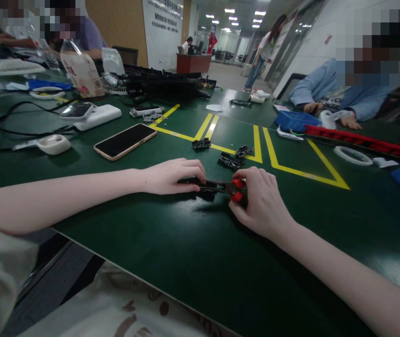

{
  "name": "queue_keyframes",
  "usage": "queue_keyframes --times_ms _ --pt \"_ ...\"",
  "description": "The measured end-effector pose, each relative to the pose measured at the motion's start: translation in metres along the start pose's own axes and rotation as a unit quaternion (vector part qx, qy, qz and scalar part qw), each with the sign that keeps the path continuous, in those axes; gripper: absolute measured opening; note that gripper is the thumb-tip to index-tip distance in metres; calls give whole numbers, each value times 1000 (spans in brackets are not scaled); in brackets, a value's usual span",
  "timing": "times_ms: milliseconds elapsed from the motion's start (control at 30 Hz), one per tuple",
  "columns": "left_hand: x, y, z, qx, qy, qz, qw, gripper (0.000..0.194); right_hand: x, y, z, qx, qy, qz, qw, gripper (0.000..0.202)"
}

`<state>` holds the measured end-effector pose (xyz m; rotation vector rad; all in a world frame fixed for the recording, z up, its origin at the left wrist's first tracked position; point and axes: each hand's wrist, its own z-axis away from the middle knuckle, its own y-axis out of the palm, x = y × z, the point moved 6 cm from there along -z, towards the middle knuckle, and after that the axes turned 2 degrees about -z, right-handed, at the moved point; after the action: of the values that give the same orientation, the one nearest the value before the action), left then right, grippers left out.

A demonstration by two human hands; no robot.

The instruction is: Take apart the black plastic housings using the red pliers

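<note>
My right hand [261,199] is closed around the red handles of a pair of pliers [226,187], whose dark jaws point left. Between thumb and fingers, my left hand [175,176] pinches a small black part [207,193]. The plier jaws lie against this part; whether they bite into it I cannot tell. Just beyond my hands lie more black parts: one [201,143] ahead of my left hand, and two [230,161] close together ahead of the right, the second [244,150] a little farther off.
The green table [172,252] carries yellow tape lines [308,175]. At left lie a phone [126,141], a white device [98,116] and cables. A bottle [80,70] stands behind them. On the right are a tape roll [352,156], a red strip [368,140], a blue bin [294,120] and a person in blue.
</note>
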<state>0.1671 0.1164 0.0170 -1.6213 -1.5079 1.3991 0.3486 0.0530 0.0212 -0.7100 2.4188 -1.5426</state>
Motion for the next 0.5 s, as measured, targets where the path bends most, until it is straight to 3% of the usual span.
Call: queue_keyframes --times_ms 133,233,500 --pt "2 0 0 3 -13 24 1000 34 -6 -7 11 13 -25 -18 999 40" --pt "3 0 2 19 -25 51 998 48 -21 -9 21 32 -3 -50 998 40" --pt "4 -4 7 43 -35 37 998 39 -64 -15 57 77 102 -21 992 60"
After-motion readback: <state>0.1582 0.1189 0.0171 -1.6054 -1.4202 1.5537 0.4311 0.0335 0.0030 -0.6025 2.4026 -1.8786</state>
